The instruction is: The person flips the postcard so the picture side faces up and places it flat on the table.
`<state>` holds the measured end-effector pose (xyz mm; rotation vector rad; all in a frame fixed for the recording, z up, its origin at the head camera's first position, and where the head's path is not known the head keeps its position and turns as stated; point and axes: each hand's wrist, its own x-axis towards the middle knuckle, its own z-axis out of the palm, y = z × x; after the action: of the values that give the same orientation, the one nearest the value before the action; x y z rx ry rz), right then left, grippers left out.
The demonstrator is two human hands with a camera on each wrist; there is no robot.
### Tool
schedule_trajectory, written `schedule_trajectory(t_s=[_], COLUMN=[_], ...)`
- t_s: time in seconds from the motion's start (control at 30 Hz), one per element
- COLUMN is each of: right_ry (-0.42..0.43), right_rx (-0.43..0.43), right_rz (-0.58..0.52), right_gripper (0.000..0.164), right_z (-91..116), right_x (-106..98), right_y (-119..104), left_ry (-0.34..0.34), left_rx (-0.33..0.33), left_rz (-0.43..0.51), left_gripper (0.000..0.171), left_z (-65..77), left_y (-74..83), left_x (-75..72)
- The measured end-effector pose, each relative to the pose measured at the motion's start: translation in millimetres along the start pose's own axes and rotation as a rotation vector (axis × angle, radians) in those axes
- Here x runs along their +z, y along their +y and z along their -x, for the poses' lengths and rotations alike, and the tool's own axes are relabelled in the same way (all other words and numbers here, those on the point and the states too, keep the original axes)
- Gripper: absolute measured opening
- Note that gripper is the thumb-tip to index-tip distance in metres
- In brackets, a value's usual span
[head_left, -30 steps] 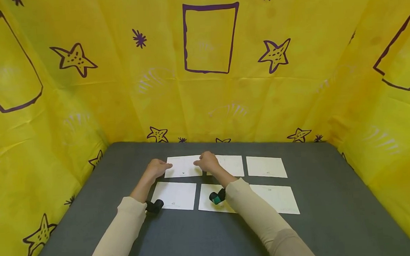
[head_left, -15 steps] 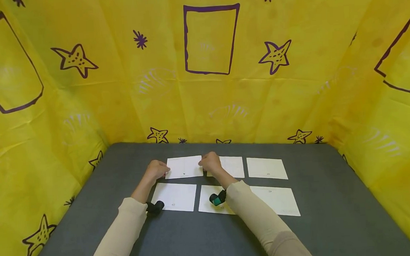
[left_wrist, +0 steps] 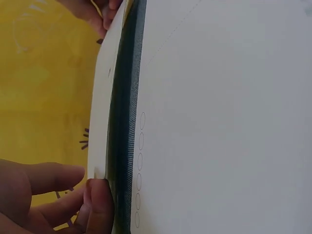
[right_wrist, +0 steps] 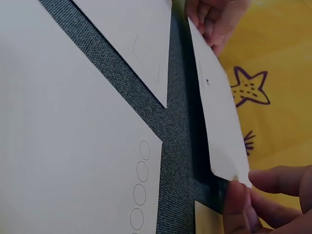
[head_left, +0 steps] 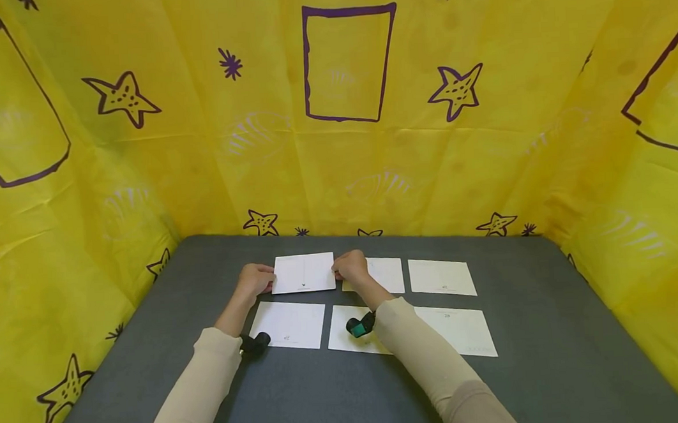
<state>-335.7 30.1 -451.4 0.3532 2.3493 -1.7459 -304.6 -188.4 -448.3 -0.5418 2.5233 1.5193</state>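
Note:
A white postcard [head_left: 303,273] with a faint centre line and a small dark print is held by both hands at the left end of the back row. My left hand [head_left: 255,280] pinches its left edge between thumb and fingers. At the opposite edge my right hand [head_left: 351,267] pinches it the same way, partly covering the postcard behind it. In the right wrist view the held postcard [right_wrist: 219,117] is raised at a tilt over the dark cloth, with shadow under it. Thumb and fingers of the left hand [left_wrist: 58,200] show at the near edge in the left wrist view.
More white postcards lie flat: a back middle one [head_left: 387,275], a back right one [head_left: 441,277], and a front row with a left one [head_left: 290,324], a middle one partly under the right wrist, and a right one [head_left: 457,330]. A yellow patterned curtain [head_left: 336,160] encloses the grey table [head_left: 302,392].
The fingers of both hands have moved from over the postcard's face to its side edges and grip it. The postcard has come up from the table slightly. The other postcards stay put.

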Motion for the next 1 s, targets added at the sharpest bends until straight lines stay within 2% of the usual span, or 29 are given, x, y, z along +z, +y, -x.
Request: schedule_trajectory(t_s=[0.23,0.57,1.0], right_ry=[-0.002,0.004,0.017], right_rx=[0.038,0.097,0.047], right_rz=[-0.061,-0.117,-0.140], right_gripper=[0.015,0.016,0.013], right_z=[-3.7,-4.7,-4.2], right_x=[-1.1,-4.0,-5.6], right_y=[1.7,2.0,0.1], left_ry=[0.034,0.060,0.104], left_rx=[-0.006,0.002,0.024], left_rz=[0.059,0.090,0.108], left_gripper=[0.028,0.026,0.027], left_z=[0.7,2.9,5.2], left_y=[-1.4,-2.3,2.0], left_x=[-0.8,-3.0,-3.2])
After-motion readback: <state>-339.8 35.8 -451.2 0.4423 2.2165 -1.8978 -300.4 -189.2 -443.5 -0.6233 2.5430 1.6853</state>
